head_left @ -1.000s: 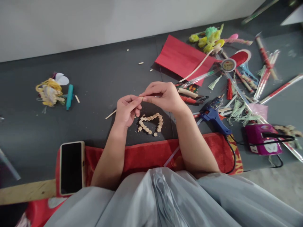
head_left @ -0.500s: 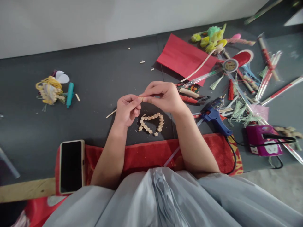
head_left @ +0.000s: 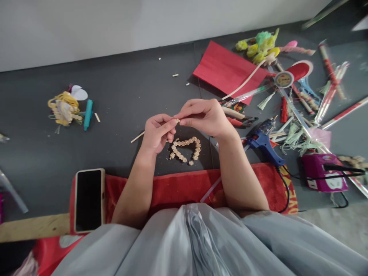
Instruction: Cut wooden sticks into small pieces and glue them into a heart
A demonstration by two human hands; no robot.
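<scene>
My left hand [head_left: 159, 132] and my right hand [head_left: 202, 116] meet over the dark table. Pinched between their fingertips is a small pale flower-shaped piece [head_left: 177, 120], too small to show its details. Just below my hands lies a heart-shaped row of small beige flower pieces [head_left: 197, 147], with a gap at its lower right. One loose flower piece [head_left: 191, 163] sits by that gap. A thin pale stick [head_left: 137, 137] lies left of my left hand, partly hidden behind it.
A blue glue gun [head_left: 265, 143] and red-handled pliers [head_left: 237, 122] lie right of my hands. Red paper [head_left: 225, 71] is beyond them. A phone [head_left: 90, 200] rests on a red towel [head_left: 184, 188] along the near edge. Yellow yarn [head_left: 64, 105] and a teal tube [head_left: 88, 115] lie left.
The view has shifted slightly, moving everything a little to the right. The small flower-shaped piece shows more clearly between my fingertips now; both hands keep their pinch.
</scene>
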